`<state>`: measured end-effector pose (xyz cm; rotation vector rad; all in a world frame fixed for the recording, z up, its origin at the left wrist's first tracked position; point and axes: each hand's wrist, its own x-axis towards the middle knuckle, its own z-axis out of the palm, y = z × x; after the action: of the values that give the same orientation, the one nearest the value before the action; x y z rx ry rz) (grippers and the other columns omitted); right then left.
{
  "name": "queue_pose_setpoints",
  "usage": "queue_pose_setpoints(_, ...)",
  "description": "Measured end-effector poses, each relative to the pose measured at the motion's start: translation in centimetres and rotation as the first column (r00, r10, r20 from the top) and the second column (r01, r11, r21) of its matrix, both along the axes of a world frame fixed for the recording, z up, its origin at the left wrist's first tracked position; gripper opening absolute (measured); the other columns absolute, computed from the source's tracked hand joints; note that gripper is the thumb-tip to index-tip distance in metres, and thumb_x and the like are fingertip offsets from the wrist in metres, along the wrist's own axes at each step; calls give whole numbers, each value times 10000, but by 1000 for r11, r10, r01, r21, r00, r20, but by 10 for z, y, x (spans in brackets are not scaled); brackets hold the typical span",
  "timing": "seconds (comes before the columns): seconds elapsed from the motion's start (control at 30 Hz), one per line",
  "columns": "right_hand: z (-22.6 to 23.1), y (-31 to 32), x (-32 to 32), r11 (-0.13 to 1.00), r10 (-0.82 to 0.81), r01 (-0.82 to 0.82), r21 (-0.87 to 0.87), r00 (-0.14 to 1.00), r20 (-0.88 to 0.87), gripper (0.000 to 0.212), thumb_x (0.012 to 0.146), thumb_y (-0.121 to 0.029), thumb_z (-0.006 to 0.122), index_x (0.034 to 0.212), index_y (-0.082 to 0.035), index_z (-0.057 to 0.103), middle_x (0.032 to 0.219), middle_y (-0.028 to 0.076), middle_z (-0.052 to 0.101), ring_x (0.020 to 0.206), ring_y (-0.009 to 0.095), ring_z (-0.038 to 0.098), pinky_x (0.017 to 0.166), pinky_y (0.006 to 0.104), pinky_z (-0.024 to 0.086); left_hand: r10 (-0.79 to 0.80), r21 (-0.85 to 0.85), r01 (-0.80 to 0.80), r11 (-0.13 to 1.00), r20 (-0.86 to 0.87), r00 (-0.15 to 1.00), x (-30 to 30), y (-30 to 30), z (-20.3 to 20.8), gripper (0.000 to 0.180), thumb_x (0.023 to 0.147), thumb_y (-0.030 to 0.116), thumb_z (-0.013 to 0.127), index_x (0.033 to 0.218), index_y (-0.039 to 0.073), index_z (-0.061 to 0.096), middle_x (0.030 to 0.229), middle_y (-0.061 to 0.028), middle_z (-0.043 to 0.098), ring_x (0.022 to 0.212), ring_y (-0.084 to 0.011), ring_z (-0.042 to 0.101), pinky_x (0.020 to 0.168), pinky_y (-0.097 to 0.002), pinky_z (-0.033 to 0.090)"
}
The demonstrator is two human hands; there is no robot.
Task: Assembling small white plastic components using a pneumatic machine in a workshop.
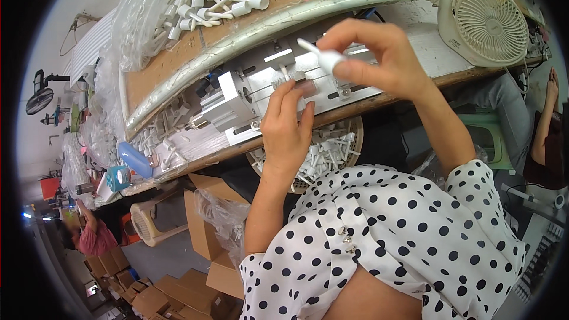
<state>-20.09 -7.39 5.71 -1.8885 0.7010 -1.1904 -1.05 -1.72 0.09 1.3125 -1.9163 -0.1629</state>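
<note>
My right hand (pixel 379 62) is raised over the right part of a metal fixture. Its thumb and fingers pinch a white plastic cap with a thin stem (pixel 329 57), slightly blurred, the stem pointing up and left. My left hand (pixel 285 127) reaches onto the middle of the metal fixture (pixel 228 104), fingertips closed in at its clamp. A white stem (pixel 284 72) shows just beyond those fingertips; what they grip is mostly hidden. The fixture has a block at its left, thin rods and a flat plate.
Many white stemmed caps (pixel 207 0) lie on the cardboard-covered shelf behind a padded edge (pixel 278 21). More fill a round basket (pixel 358 142) below the bench edge. A white fan (pixel 483 24) stands at right. Open cardboard box (pixel 198 219) lower left. Other people sit at both sides.
</note>
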Motion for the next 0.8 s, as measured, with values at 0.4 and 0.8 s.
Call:
queue_pose_setpoints(0.4,-38,-4,42,666,-146,-246,-704,883,-446,80,671,-99,587,672,-31,545,694,95,581,749,222,579,725,312,442,-3,-352,111,929,296,955,88,-106,79,139,745,21,573,877,34,615,859,-102,599,764,-240,568,682,-321,454)
queue_pose_setpoints(0.8,1,-32,46,831,23,-287,-477,874,-486,225,694,-193,667,869,-86,573,730,61,541,697,251,560,620,343,444,25,-114,81,990,714,699,108,-170,103,231,757,86,590,988,80,580,883,-115,606,813,-279,575,712,-365,450)
